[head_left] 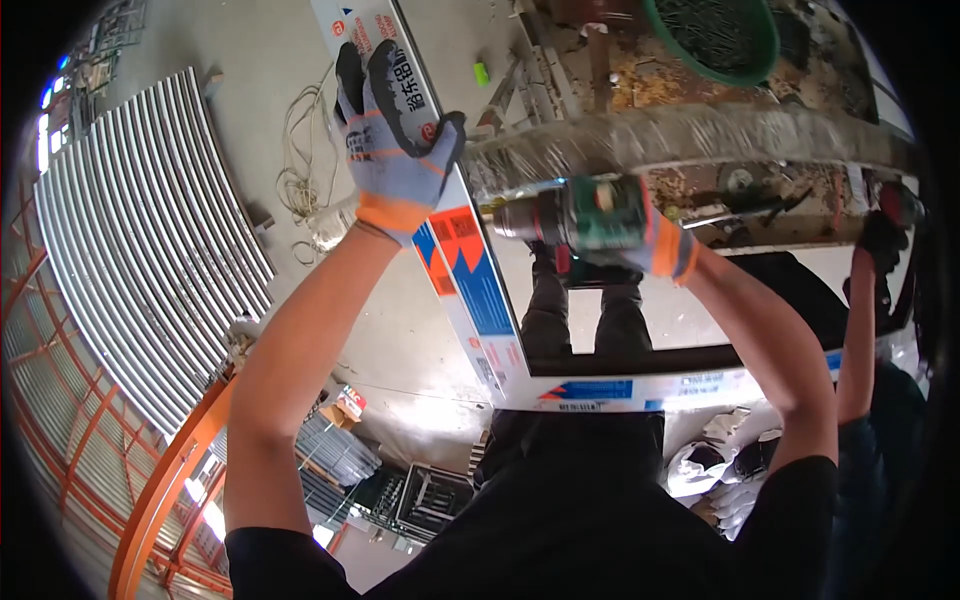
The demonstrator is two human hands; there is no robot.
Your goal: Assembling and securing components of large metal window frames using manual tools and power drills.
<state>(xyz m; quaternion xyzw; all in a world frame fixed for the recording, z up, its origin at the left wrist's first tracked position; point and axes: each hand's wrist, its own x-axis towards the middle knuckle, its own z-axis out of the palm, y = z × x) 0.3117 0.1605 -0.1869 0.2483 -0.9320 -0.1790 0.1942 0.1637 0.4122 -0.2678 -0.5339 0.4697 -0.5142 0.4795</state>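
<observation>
The left hand (405, 165), in a grey glove with an orange cuff, lies on the upper part of the left bar of a pale metal frame (492, 300) that carries blue and orange labels. Its fingers are stretched out and released, thumb spread toward the bar's right edge. The right hand (664, 248), gloved alike, has its fingers closed around a green drill (608, 212). The drill points left, its tip near that bar; motion blurs it, so whether it touches is hard to say. Beyond, a green basin (773, 45) of small metal pieces stands on a worn desk (645, 82), behind a plastic-wrapped bar (720, 135). At the far right is another person's black-gloved hand (880, 245).
</observation>
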